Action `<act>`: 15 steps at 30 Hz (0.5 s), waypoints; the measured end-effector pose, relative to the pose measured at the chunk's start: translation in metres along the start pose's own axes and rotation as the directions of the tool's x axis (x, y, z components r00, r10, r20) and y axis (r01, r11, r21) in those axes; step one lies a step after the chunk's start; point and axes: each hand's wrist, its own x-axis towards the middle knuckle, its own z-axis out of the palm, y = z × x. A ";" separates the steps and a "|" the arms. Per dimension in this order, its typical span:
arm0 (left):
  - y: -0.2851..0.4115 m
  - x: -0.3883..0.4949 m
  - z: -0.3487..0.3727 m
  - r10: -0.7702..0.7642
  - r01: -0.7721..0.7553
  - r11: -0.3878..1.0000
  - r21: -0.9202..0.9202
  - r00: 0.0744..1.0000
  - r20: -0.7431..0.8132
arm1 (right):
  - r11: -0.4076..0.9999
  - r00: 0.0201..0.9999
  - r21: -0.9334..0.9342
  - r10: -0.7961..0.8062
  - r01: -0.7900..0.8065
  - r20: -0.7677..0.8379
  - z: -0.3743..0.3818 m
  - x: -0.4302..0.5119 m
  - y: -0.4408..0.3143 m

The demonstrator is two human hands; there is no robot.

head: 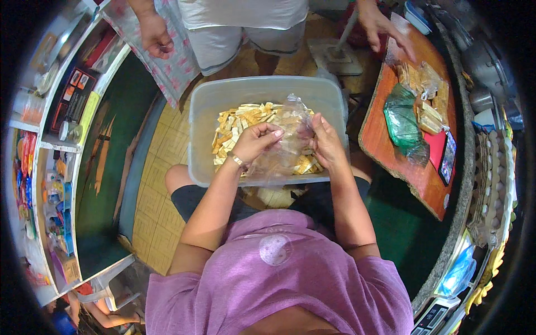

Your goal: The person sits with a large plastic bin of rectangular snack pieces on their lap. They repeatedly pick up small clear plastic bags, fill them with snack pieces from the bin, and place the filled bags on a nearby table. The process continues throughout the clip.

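A clear plastic bag (289, 138) is stretched between my two hands, above a translucent plastic bin (200, 125). My left hand (256, 144) pinches the film at the bag's left side, thumb against fingers. On the opposite side my right hand (328, 144) grips the bag, its thumb pointing up. Pale and golden-brown cut strips (240, 121), apparently food, lie heaped in the bin below. Part of the heap shows blurred through the film, so I cannot tell whether the bag holds anything. The bin sits between my knees, at the level of my lap.
At right, a wooden board (377, 130) bears bagged strips (431, 117), a green plastic bag (400, 117) and a phone (448, 157). Another person's hand (383, 29) reaches over it. Egg trays (485, 188) stand beyond. Shelves (60, 146) line the left; someone sits lower left.
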 end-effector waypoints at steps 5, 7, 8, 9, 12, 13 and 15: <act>-0.007 0.002 0.015 0.099 -0.089 0.994 0.056 0.974 -0.202 | 0.994 0.987 -0.042 -0.100 0.106 0.124 0.012 -0.005 0.030; -0.009 0.003 0.018 0.126 -0.115 0.992 0.059 0.968 -0.219 | 0.990 0.985 -0.015 -0.141 0.143 0.101 0.014 -0.007 0.039; -0.010 0.004 0.019 0.140 -0.129 0.990 0.064 0.967 -0.211 | 0.994 0.992 -0.036 -0.102 0.105 0.074 0.014 -0.005 0.041; -0.011 0.005 0.019 0.154 -0.142 0.987 0.070 0.967 -0.204 | 0.995 0.993 -0.039 -0.088 0.091 0.075 0.014 -0.004 0.042; -0.015 0.007 0.019 0.101 -0.090 0.994 0.056 0.966 -0.237 | 0.996 0.997 -0.064 -0.059 0.062 0.050 0.011 0.000 0.042; -0.017 0.007 0.020 0.083 -0.078 0.996 0.032 0.969 -0.234 | 0.995 0.999 -0.094 -0.026 0.025 -0.019 0.010 0.000 0.042; -0.021 0.007 0.020 0.054 -0.061 0.998 -0.026 0.974 -0.220 | 0.992 0.993 -0.083 -0.104 0.099 -0.051 0.012 0.000 0.043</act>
